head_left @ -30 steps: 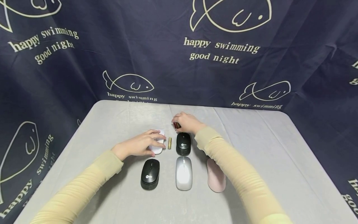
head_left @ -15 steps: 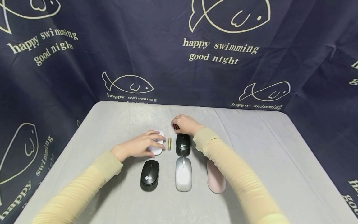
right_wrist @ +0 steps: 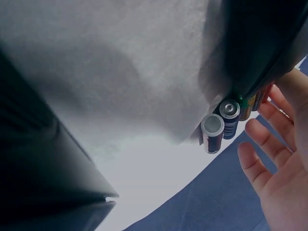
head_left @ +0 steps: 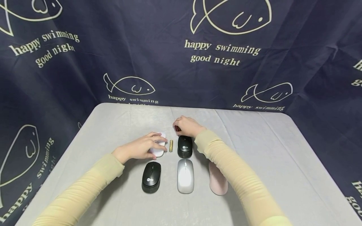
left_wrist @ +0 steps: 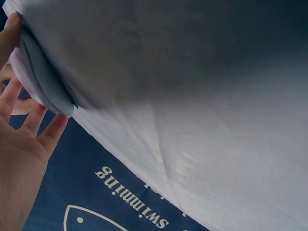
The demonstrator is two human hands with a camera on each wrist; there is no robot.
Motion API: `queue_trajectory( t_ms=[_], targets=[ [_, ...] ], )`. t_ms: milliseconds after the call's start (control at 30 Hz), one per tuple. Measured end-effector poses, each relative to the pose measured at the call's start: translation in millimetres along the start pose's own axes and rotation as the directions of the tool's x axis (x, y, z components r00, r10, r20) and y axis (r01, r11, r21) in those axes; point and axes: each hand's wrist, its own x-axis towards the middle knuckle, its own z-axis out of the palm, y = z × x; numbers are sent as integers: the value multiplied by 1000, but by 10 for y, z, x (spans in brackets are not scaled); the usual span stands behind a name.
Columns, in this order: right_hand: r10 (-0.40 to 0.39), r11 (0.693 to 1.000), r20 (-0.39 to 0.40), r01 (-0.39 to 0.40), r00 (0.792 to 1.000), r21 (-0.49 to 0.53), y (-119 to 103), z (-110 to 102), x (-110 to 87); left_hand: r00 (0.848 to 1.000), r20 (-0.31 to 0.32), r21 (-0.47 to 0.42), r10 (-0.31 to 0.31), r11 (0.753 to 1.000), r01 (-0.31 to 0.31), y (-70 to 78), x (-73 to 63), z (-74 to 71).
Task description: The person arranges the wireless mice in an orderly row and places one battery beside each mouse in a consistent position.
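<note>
Got left hand (head_left: 139,147) gripping white mouse (head_left: 158,152) with spread fingers, right hand (head_left: 188,126) curled around batteries (right_wrist: 230,121) behind black mouse (head_left: 185,148), plus loose gold battery (head_left: 171,146) between mice on table (head_left: 169,207).

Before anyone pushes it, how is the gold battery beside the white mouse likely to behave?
The gold battery will probably roll sideways, being a slim cylinder on its side. Its straight, shiny casing suggests it stays stiff and may feel slippery.
</note>
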Motion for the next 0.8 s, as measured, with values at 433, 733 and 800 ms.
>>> queue_trajectory(
  t_ms=[433,733,800],
  targets=[
    [-5,1000,-48,5,999,7,1,-119,-44,1000,8,-12,-10,1000,10,9,4,5],
    [-31,999,-91,32,995,9,60,-286,-135,1000,3,-13,-8,1000,8,-4,5,19],
    [-35,999,-109,36,993,7,80,-317,-159,1000,3,-12,-9,1000,9,-10,5,24]
  ],
)
